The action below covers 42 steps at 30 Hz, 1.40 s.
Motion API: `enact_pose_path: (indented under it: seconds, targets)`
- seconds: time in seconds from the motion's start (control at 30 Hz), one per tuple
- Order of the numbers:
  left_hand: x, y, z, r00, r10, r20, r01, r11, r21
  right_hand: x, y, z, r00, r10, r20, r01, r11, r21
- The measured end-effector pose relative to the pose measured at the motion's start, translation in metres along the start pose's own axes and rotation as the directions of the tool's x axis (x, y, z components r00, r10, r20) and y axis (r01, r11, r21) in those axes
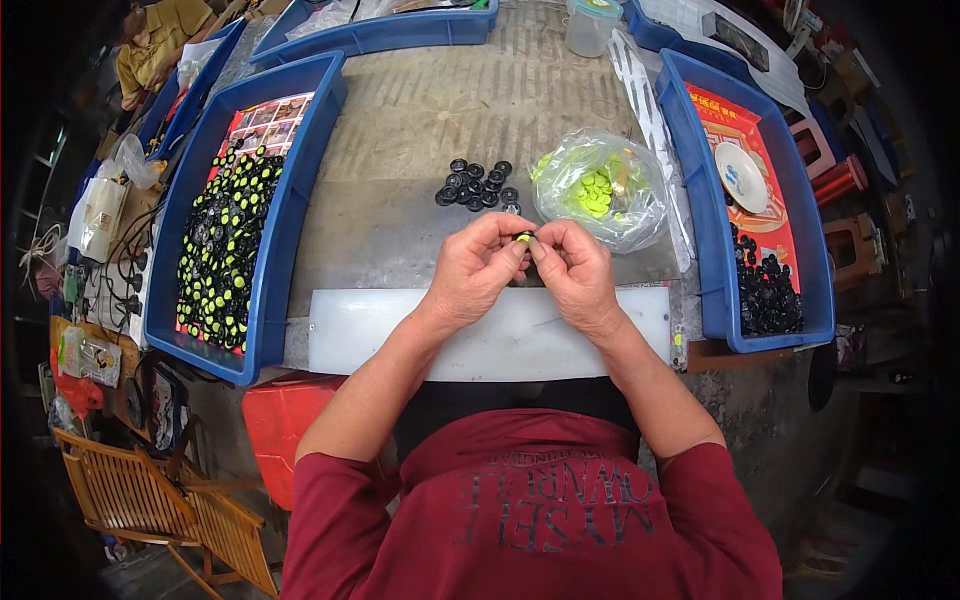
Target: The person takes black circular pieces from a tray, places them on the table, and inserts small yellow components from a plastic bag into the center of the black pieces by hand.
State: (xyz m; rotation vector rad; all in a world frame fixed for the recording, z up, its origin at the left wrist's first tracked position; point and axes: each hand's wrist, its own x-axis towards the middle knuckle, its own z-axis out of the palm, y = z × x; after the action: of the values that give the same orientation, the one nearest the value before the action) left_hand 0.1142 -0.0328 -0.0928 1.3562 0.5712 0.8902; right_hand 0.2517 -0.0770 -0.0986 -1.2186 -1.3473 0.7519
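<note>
My left hand (478, 262) and my right hand (574, 268) meet over the near part of the table. Between their fingertips they pinch a small black round piece with a yellow-green face (524, 238). Just beyond lies a loose group of black round pieces (476, 185). Beside my right hand, an open clear plastic bag (640, 215) holds thin yellow-green pieces (592, 192). The fingers partly hide the held piece.
A blue tray (268, 290) of black and yellow-green discs stands left. Another blue tray (712, 290) at right holds black pieces (768, 295) and a white dish (741, 178). A white board (400, 335) lines the near edge. A lidded tub (590, 30) stands far back.
</note>
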Motion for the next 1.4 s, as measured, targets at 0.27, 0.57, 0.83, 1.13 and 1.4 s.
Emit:
enact_pose_path:
  seconds: [0.27, 0.57, 0.83, 1.13, 1.4]
  targets:
    - [-0.0008, 0.0006, 0.0008, 1.000, 0.005, -0.012, -0.005, 0.999, 0.035, 0.0010, -0.0005, 0.0002, 0.998, -0.067, -0.001, 0.066, 0.993, -0.099]
    - [-0.0013, 0.0014, 0.0017, 0.999, 0.016, -0.030, -0.013, 0.995, 0.099, 0.0015, -0.0032, 0.0009, 0.988, -0.155, -0.007, 0.151, 0.970, -0.190]
    - [-0.0023, 0.0033, 0.0013, 1.000, 0.026, 0.000, -0.026, 0.996, -0.083, 0.0016, -0.0057, 0.0007, 1.000, -0.010, -0.004, 0.010, 0.991, 0.133]
    - [-0.0026, 0.0039, 0.0028, 1.000, 0.006, -0.010, -0.006, 1.000, -0.024, 0.0014, -0.0089, -0.0014, 0.999, -0.024, 0.026, 0.024, 1.000, -0.013]
    - [-0.0022, 0.0011, 0.0027, 1.000, 0.016, -0.020, -0.016, 0.999, -0.033, 0.0016, -0.0038, 0.0000, 0.996, -0.087, -0.002, 0.086, 0.992, -0.096]
